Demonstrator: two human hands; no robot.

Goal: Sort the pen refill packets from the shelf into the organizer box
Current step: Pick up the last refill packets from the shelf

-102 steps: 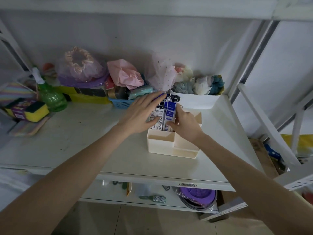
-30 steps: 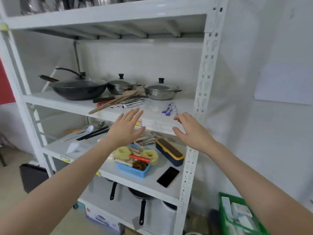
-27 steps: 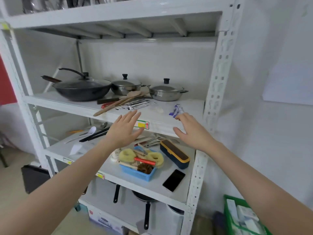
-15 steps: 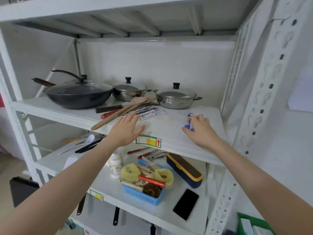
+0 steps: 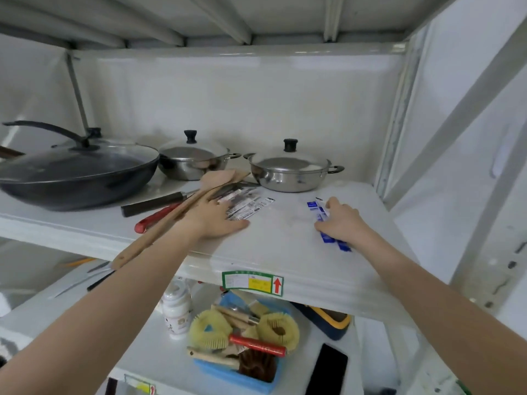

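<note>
Pickup step: both your hands are on the shelf packets, nothing lifted yet.

Your right hand [image 5: 340, 220] curls over the blue packets [image 5: 322, 216] near the shelf's [image 5: 285, 252] right edge; fingers look closed round them, but whether they're gripped or only covered I can't tell. Your left hand [image 5: 215, 219] lies flat with fingers spread, fingertips on the black-and-white packets [image 5: 248, 205] mid-shelf, just beside the wooden spatulas [image 5: 182, 209] and in front of the pots [image 5: 288, 169]. The box isn't in view. My read: next you need to pinch the blue ones clear of the shelf, then gather the flat stack under the left hand. They lie flush, so slide them to the front edge to get a finger under. Watch the spatulas overhanging that edge.
</note>
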